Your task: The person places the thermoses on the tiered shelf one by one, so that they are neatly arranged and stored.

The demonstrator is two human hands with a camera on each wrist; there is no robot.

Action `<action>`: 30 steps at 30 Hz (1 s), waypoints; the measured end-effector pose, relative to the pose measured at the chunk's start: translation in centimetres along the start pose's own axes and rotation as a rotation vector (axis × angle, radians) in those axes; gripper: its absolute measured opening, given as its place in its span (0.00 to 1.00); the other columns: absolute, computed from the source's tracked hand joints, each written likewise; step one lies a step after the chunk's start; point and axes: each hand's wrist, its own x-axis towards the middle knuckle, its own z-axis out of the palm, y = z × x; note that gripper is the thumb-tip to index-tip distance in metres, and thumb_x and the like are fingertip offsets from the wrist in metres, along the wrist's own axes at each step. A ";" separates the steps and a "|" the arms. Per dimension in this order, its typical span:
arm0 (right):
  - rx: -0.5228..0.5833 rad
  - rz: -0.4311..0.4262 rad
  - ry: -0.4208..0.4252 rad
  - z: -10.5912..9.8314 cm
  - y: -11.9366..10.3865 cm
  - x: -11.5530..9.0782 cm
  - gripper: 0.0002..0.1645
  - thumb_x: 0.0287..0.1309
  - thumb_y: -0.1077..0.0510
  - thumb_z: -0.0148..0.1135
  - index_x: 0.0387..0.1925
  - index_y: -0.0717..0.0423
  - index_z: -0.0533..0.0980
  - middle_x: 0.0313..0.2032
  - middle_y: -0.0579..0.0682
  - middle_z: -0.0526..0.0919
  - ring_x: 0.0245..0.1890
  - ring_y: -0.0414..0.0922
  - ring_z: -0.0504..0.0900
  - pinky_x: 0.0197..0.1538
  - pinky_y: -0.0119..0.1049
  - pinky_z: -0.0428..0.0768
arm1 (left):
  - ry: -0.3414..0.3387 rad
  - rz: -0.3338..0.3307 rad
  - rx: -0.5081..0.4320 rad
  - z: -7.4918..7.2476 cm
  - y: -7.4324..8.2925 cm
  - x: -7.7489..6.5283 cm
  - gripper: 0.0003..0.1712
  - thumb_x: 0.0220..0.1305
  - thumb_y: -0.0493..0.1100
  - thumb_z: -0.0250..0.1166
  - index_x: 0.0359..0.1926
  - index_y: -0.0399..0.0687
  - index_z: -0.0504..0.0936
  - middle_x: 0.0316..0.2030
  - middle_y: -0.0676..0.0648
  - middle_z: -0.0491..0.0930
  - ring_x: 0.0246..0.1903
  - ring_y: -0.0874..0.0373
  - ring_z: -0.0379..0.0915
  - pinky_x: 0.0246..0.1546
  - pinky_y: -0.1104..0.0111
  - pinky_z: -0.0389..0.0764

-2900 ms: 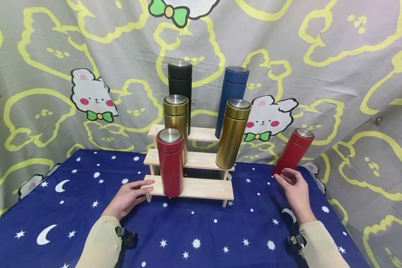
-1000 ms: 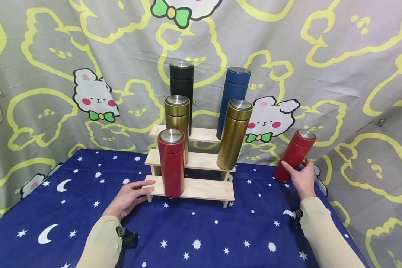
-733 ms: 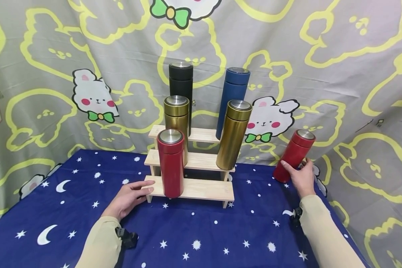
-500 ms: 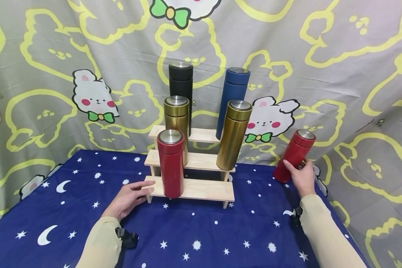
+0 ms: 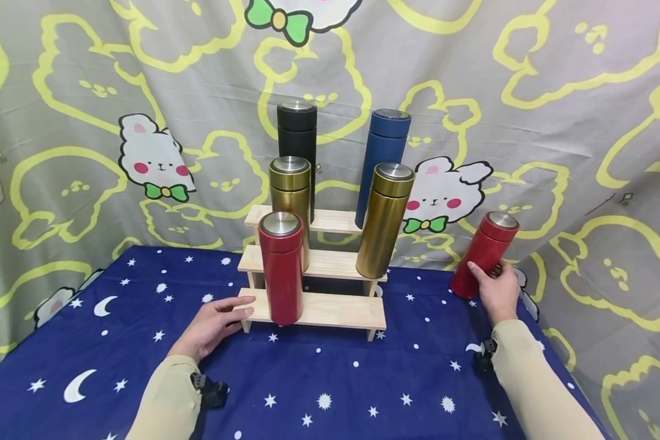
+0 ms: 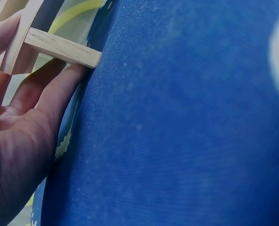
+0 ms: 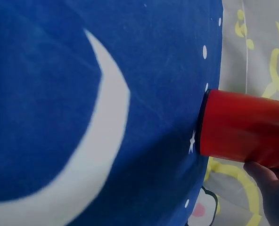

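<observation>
On the right of the table a red thermos stands near the back edge, its base on the cloth in the right wrist view. My right hand holds it low down, thumb on the near side and fingers partly hidden behind. A three-step wooden stand occupies the middle. With thumb and fingers my left hand grips the left end of its lowest step; the left wrist view has fingers against a wooden leg. Another red thermos stands upright on that lowest step, towards its left end.
Two gold thermoses, a left one and a right one, stand on the middle step. A black thermos and a blue thermos occupy the top step. Behind the dark blue tablecloth hangs a patterned curtain.
Since the oldest frame my right hand has gone from the base of the right red thermos to a hold around its lower body. The left hand and the stand have stayed put.
</observation>
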 end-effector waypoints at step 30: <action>0.025 -0.095 -0.147 -0.8 -3.3 -3.3 0.50 0.60 0.41 0.67 0.72 0.64 0.58 0.64 0.65 0.69 0.62 0.58 0.70 0.63 0.55 0.70 | 0.007 -0.002 -0.006 0.0 0.0 0.0 0.28 0.62 0.44 0.71 0.60 0.37 0.79 0.67 0.36 0.65 0.52 0.54 0.74 0.58 0.56 0.74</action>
